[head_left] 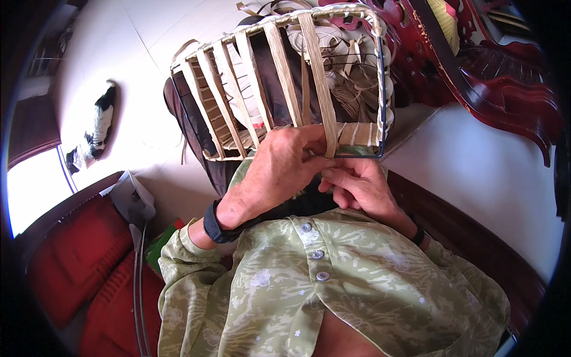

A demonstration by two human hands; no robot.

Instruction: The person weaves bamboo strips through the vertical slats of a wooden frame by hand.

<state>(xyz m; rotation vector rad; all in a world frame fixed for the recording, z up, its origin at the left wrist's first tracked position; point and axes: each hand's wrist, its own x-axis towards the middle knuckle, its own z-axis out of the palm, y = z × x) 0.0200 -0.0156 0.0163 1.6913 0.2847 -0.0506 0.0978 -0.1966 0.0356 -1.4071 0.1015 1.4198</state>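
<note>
Head view: left hand (279, 169) pinching 1 pale strip (318, 77) at wire basket frame (380, 95); right hand (357, 187) gripping its end. Best kept taut, flat against the lower wire.

a home: carved dark wooden furniture (505, 89), red cushions (77, 262), pale tiled floor (137, 65), resting cat (95, 131).

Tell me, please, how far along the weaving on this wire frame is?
Done: the rim of the frame is wrapped, and about seven strips run across its top side. In hand: the left hand and right hand both pinch the end strip at the near wire. Left: wide gaps between strips show no cross-weave, and the right side is open.
</note>
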